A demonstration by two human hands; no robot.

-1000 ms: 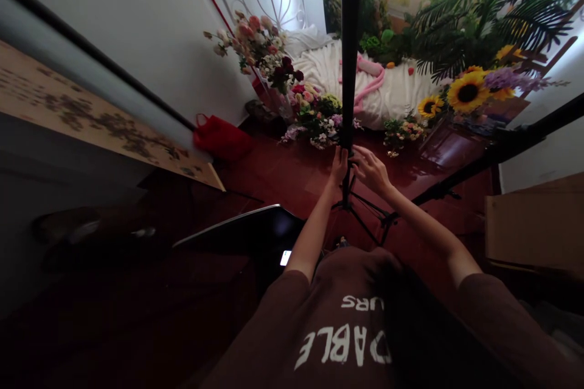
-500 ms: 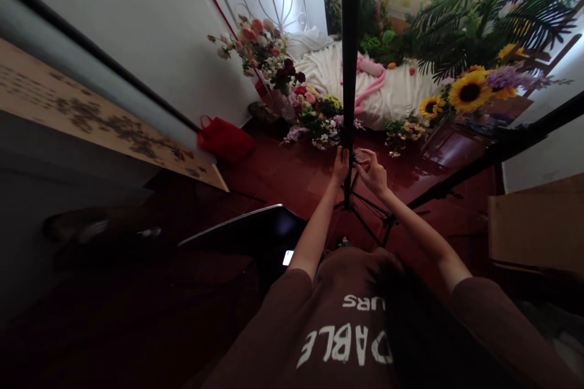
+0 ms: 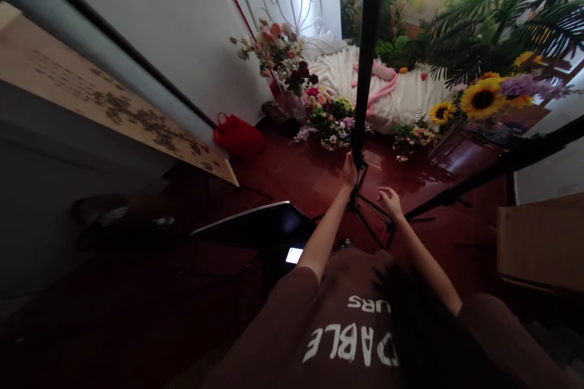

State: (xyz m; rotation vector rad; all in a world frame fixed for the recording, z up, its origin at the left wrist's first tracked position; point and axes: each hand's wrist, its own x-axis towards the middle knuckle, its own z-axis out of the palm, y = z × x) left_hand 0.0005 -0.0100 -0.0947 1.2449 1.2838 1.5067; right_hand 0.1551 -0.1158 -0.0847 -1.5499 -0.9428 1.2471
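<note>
A black upright pole [image 3: 366, 42] stands in front of me on a tripod base whose thin legs [image 3: 368, 228] spread over the floor. My left hand [image 3: 350, 170] is wrapped against the pole near a dark clamp or knob, its fingertips partly hidden behind the pole. To the right of the pole, and apart from it, my right hand [image 3: 390, 199] hangs in the air with its fingers loosely bent and spread, holding nothing that I can see. A second black pole [image 3: 493, 170] slants across the right side, beyond my right hand.
A dark flat panel [image 3: 255, 225] and a small lit screen [image 3: 294, 255] are by my left arm. Flower bunches [image 3: 335, 124], sunflowers [image 3: 482, 98] and a white-draped bed [image 3: 410, 94] lie ahead. A red bag [image 3: 239, 135] sits left; a cardboard box [image 3: 541, 240] stands right.
My right hand has come off the pole's knob area and moved down and to the right. My left hand stays on the pole. The whole view has shifted slightly.
</note>
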